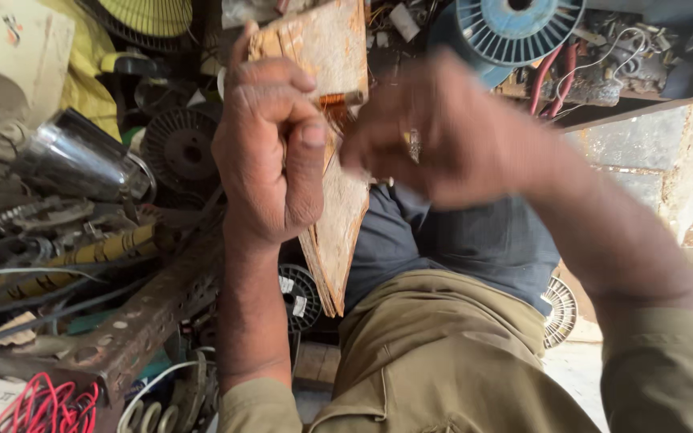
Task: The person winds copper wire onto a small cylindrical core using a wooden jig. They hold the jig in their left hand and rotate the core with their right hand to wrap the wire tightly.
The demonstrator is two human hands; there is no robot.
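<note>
Copper wire coil (338,104): small reddish bundle at centre frame, against worn wooden board (338,216), between both hands. Judged light, springy, thin strands easily kinked; best taken by bundled end, not single strand. Left hand (270,152): fingers curled shut, thumb pressed down, pinching coil end. Right hand (435,132): blurred, fingertips at coil; closure cannot be told. Board upright, leaning over lap. Surround: chrome housing (82,156) left, perforated steel angle (146,321) lower left, blue wire spool (515,28) top right, red wire (46,405) bottom left.
</note>
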